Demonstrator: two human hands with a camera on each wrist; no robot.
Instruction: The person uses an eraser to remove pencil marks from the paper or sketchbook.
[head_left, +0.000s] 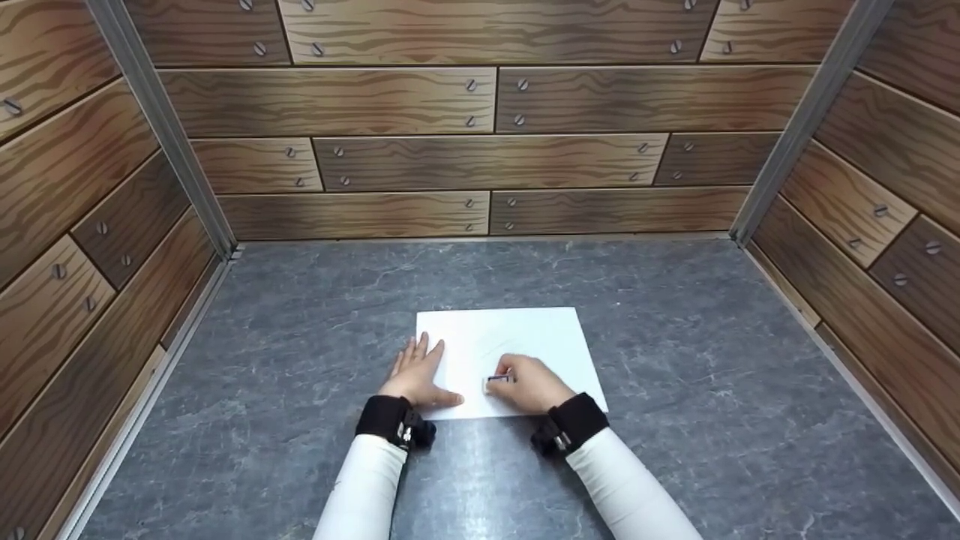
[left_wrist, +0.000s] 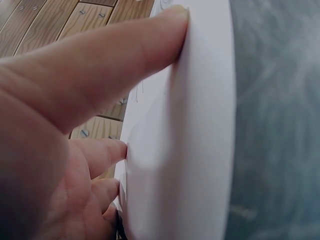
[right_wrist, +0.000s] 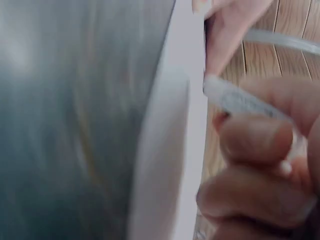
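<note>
A white sheet of paper [head_left: 525,326] lies on the grey tabletop, with faint pencil lines near its middle. My left hand [head_left: 416,375] rests spread on the paper's left side, its thumb pointing inward along the near edge. In the left wrist view, the thumb [left_wrist: 125,55] and fingertips touch the paper [left_wrist: 200,125], where a few thin dark lines show. Between thumb and fingers, my right hand [head_left: 529,384] pinches a small white eraser [head_left: 488,386] with a dark blue band, at the sheet's lower middle. The right wrist view shows blurred print along the eraser [right_wrist: 240,100].
Wood-patterned panels [head_left: 405,161] with printed screws form the back wall and both sides. Metal corner strips [head_left: 169,127] run down to the tabletop [head_left: 322,300]. Each wrist wears a black strap with a small camera [head_left: 424,433].
</note>
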